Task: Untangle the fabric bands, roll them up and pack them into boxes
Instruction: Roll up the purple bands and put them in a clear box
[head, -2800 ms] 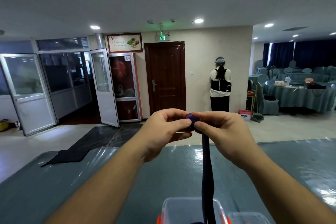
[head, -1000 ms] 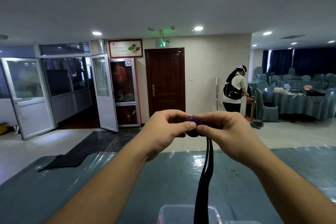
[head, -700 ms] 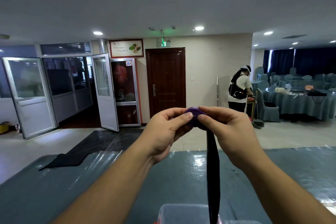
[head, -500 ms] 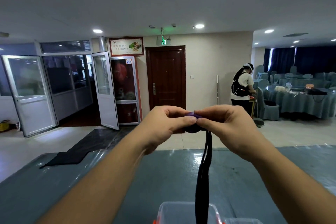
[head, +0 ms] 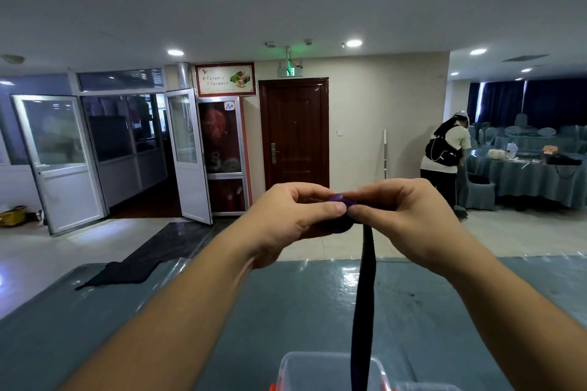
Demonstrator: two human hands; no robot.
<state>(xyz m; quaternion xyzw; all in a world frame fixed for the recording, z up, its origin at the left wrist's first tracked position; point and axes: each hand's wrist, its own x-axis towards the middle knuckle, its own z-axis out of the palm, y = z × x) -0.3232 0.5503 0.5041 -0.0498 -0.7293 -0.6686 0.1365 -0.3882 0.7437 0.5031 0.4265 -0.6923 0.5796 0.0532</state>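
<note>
Purple band roll (head: 340,200) is pinched by curled fingers of left hand (head: 287,219) and right hand (head: 409,216).

Glossy teal table (head: 286,311); clear plastic box (head: 317,371) on it.

Head-height, forward, near raised hands (head: 343,219)

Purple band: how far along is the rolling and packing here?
Partly done: a small roll of the purple band sits pinched between the left hand and right hand. In hand: winding it. Left: a long tail hangs down past the clear box, so more rolling, then packing.
</note>
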